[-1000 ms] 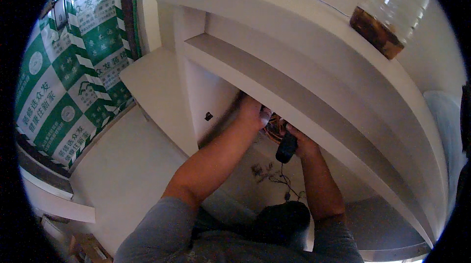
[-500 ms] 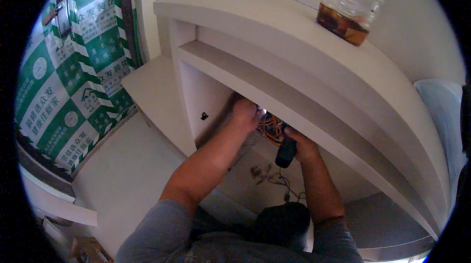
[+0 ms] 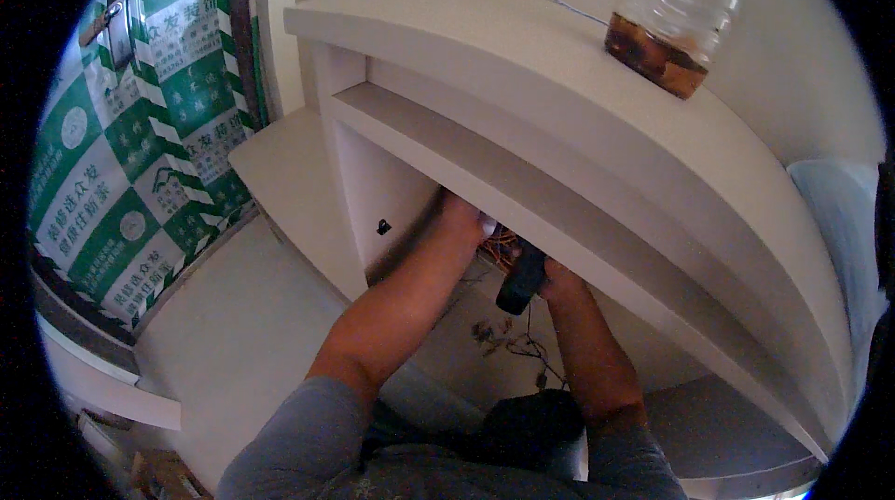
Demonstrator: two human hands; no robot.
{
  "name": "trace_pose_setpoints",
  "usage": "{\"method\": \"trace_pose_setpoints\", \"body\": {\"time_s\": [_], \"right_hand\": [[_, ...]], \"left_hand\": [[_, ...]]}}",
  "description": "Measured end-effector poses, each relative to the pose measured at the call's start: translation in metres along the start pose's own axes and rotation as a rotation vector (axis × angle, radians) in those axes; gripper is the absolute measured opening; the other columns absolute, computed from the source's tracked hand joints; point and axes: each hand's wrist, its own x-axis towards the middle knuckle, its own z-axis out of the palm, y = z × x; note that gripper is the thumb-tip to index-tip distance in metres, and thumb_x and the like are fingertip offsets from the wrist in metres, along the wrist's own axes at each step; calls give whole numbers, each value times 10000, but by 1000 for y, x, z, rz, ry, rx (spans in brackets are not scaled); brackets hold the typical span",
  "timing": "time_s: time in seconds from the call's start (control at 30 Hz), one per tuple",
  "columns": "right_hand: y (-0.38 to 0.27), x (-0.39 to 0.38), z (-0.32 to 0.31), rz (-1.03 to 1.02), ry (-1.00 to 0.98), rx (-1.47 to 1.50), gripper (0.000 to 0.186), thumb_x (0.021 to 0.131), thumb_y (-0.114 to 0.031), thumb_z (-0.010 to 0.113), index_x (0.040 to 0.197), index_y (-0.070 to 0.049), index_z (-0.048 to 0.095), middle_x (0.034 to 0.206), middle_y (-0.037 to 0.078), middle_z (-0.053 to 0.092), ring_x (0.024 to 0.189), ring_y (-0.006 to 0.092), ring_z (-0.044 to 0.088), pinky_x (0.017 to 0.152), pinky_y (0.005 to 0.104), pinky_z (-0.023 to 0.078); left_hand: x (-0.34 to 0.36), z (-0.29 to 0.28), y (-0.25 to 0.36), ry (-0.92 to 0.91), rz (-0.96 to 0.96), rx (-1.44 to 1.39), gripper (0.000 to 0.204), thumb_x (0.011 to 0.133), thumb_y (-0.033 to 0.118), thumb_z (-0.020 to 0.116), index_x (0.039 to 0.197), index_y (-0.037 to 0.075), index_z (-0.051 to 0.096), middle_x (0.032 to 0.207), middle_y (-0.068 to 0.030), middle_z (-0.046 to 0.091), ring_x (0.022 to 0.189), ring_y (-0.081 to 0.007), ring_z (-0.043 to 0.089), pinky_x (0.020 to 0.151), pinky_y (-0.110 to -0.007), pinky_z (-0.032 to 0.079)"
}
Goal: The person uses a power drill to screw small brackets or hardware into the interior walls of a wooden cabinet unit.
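Observation:
Under the front rail of a pale cabinet (image 3: 410,132), both my arms reach into the open compartment. My left hand (image 3: 461,218) is deep inside; the rail and shadow hide its fingers. Beside it shows a small bright white spot, too unclear to name. My right hand (image 3: 557,278) is wrapped round a dark handheld tool (image 3: 522,282), whose thick end points down toward me and whose far end is hidden. Between my hands, orange cables (image 3: 501,246) lie bunched. A thin dark cord (image 3: 530,340) runs below the tool, down to the floor.
On the curved top stands a clear plastic bottle (image 3: 657,57) with brown liquid at its bottom. A low pale ledge (image 3: 284,169) sits left of the cabinet. Beyond is a door (image 3: 172,99) covered in green-and-white film. Dark debris (image 3: 485,337) lies on the floor below my hands.
My right hand and the dark tool have moved left, closer to my left hand, and the tool is tilted more. The left hand has barely shifted.

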Motion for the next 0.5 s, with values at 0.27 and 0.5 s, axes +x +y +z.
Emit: {"method": "trace_pose_setpoints", "body": {"time_s": [0.27,0.5], "right_hand": [[0,14,-2,-57,-51,-98,386,839,-174,762,1184,-82,615,1022,102,691,821,246,664,683,401,569],[-8,15,-5,-115,-57,-149,393,835,-161,766,1187,-78,614,1033,105,690,831,245,666,689,402,571]], "left_hand": [[7,3,-4,41,-16,18,359,947,287,622,1273,148,568,1252,-44,618,1160,-227,583,969,-403,484],[3,-2,-3,63,-21,13,349,943,290,626,1260,153,572,1224,-36,624,1130,-218,589,937,-394,489]]}}
